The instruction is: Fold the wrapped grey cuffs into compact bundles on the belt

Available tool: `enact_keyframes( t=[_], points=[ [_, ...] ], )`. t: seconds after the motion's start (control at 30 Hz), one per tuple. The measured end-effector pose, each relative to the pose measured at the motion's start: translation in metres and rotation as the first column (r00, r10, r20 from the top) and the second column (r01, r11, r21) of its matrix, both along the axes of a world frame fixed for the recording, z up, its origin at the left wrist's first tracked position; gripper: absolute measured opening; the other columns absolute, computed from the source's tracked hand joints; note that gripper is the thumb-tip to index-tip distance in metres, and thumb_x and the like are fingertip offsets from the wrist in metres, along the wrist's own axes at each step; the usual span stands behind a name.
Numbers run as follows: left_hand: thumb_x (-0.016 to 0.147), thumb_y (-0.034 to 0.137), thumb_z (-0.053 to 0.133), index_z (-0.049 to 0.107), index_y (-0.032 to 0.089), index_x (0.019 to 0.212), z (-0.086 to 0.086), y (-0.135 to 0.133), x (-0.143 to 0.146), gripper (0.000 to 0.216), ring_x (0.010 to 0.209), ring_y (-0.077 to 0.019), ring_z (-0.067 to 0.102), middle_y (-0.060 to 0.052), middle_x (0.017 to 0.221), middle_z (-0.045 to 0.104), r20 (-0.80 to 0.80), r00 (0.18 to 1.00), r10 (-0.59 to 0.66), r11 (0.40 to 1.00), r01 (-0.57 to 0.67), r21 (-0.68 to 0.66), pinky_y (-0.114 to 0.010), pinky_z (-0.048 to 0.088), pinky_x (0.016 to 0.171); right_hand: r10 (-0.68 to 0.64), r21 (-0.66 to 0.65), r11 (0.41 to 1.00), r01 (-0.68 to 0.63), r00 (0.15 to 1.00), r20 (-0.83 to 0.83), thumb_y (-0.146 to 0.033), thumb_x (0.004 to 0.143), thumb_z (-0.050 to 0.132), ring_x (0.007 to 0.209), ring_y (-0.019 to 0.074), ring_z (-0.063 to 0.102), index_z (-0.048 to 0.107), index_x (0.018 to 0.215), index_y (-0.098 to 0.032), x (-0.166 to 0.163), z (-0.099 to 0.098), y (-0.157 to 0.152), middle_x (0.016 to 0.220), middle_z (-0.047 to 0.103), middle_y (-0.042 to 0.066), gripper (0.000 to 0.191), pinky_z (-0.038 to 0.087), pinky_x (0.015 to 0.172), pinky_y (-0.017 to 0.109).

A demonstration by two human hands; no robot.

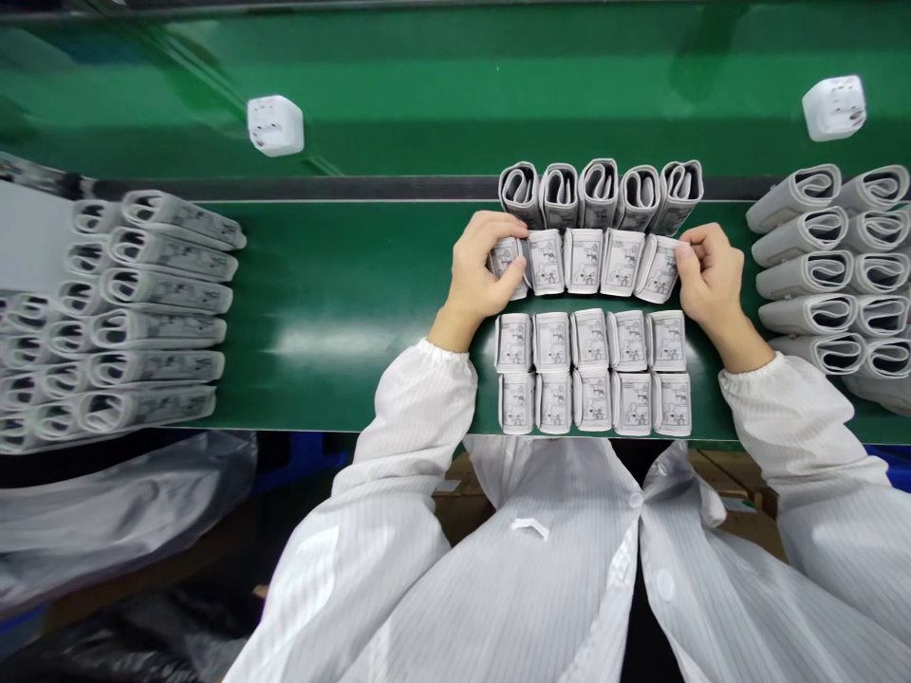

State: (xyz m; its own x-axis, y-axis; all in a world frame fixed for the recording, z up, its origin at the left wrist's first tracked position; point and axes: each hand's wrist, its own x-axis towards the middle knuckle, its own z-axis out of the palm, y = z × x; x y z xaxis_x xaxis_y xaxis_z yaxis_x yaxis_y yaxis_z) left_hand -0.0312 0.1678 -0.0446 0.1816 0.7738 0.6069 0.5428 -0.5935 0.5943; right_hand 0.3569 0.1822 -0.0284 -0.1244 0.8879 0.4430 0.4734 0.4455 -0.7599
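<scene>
Several rolled grey cuffs with printed line drawings, like blood pressure cuffs, form a row in front of me. My left hand (491,261) wraps its thumb and fingers round the leftmost rolled cuff (507,256) of that row. At the row's other end, my right hand (708,270) has its thumb on the rightmost rolled cuff (658,269), fingers curled beside it. Between them sit more printed cuffs (584,261), side by side. Directly behind stands a row of cuffs with spiral ends up (598,190). Nearer me, two further rows of cuffs (590,340) lie drawing side up.
Stacks of rolled cuffs stand on the green bench (342,285) at left (160,327) and right (804,275). Beyond the bench's dark rail, two white socket blocks (276,126) (834,109) rest on a green surface. Grey plastic sheeting (128,522) lies below the bench at left.
</scene>
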Motion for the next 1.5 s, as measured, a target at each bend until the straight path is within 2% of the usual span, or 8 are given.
enact_keyframes(
  t=[0.3,0.43,0.67,0.97,1.23,1.4,1.5],
  points=[
    [0.11,0.078,0.063,0.073,0.031,0.127,-0.0002,0.0007,-0.0012,0.052,0.126,-0.0354,0.078,-0.011,0.127,0.081,0.027,0.999,-0.042,0.999,0.042,0.003,-0.062,0.064,0.116,0.008,-0.017,1.0,-0.008,1.0,-0.004,-0.086,0.114,0.053,0.057,0.0188,0.045,0.067,0.099,-0.03,0.0022,-0.0035,0.0001,0.064,0.046,-0.004,0.06,0.041,0.065,0.041],
    [0.11,0.079,0.063,0.073,0.031,0.127,-0.0004,0.0006,-0.0013,0.052,0.127,-0.0355,0.078,-0.011,0.129,0.081,0.032,0.999,-0.04,0.999,0.041,-0.023,-0.063,0.063,0.116,0.005,0.0,1.0,-0.005,1.0,0.012,-0.088,0.114,0.05,0.055,0.0176,0.041,0.065,0.098,-0.03,0.0012,-0.0018,-0.0004,0.063,0.045,-0.005,0.062,0.037,0.062,0.04],
    [0.113,0.07,0.066,0.075,0.03,0.129,0.003,0.0013,-0.0014,0.044,0.121,-0.0288,0.079,-0.008,0.126,0.084,0.001,0.999,-0.039,0.995,0.039,0.088,-0.06,0.068,0.106,-0.011,0.0,1.0,0.011,0.999,0.041,-0.094,0.112,0.046,0.054,0.0171,0.038,0.06,0.096,-0.03,-0.0027,0.0032,-0.0015,0.062,0.042,-0.005,0.067,0.033,0.061,0.04],
    [0.107,0.085,0.059,0.073,0.031,0.123,0.0033,-0.0001,-0.0006,0.059,0.124,-0.0357,0.08,-0.011,0.124,0.082,-0.011,1.0,0.017,1.0,-0.017,-0.023,-0.064,0.066,0.113,-0.041,-0.063,0.997,0.042,0.999,0.012,-0.1,0.107,0.048,0.056,0.0201,0.04,0.062,0.094,-0.033,-0.0043,0.0039,-0.0021,0.061,0.039,-0.004,0.07,0.038,0.064,0.042],
    [0.108,0.081,0.062,0.073,0.031,0.127,0.0029,-0.0003,-0.0013,0.054,0.126,-0.0356,0.079,-0.011,0.127,0.082,0.015,1.0,-0.026,1.0,0.026,-0.005,-0.064,0.065,0.114,-0.034,-0.074,0.997,0.033,0.999,-0.013,-0.101,0.106,0.05,0.055,0.019,0.042,0.062,0.092,-0.032,-0.0042,0.0046,-0.0019,0.059,0.04,-0.005,0.071,0.042,0.062,0.041],
    [0.11,0.081,0.061,0.074,0.029,0.123,0.0055,-0.0007,0.0003,0.055,0.123,-0.0316,0.079,-0.01,0.125,0.083,-0.004,1.0,0.003,1.0,-0.003,-0.001,-0.065,0.066,0.111,-0.02,-0.062,0.998,0.017,0.999,-0.046,-0.098,0.107,0.053,0.055,0.0187,0.045,0.064,0.093,-0.031,-0.0031,0.0013,-0.0009,0.06,0.042,-0.005,0.069,0.045,0.063,0.041],
    [0.109,0.082,0.06,0.073,0.029,0.122,0.0062,-0.0009,0.0011,0.056,0.123,-0.0327,0.08,-0.01,0.124,0.083,-0.01,1.0,0.013,1.0,-0.013,-0.008,-0.065,0.067,0.111,-0.032,-0.056,0.998,0.03,0.999,-0.025,-0.097,0.108,0.052,0.057,0.02,0.046,0.065,0.095,-0.032,-0.0024,-0.0005,-0.0008,0.061,0.042,-0.004,0.068,0.045,0.064,0.042]
  ],
)
